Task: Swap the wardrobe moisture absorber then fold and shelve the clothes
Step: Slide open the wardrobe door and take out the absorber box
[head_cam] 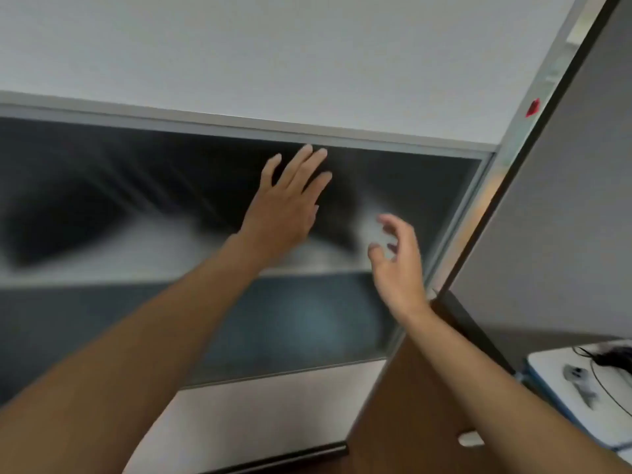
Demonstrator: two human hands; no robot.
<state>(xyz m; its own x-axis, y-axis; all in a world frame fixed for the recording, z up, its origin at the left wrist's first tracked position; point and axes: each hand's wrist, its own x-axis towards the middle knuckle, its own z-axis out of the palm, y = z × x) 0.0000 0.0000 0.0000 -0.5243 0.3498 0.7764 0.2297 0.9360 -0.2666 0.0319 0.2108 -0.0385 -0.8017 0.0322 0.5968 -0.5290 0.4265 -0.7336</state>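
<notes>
light: soft, even | blur: heavy motion smear inside wardrobe (102,206) | edges: wide-angle bend

A bedroom-like storage corner in a home: a grey-framed open wardrobe (239,128) holds a blurred heap of dark fabric (85,213) on a pale upper shelf (136,268). Its tall grey door (564,217) stands open beside a white table (547,371) strewn with black cables (612,360).

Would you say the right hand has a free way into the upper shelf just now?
Probably yes: the right hand hovers before the open upper shelf, and the door stands swung aside.
</notes>
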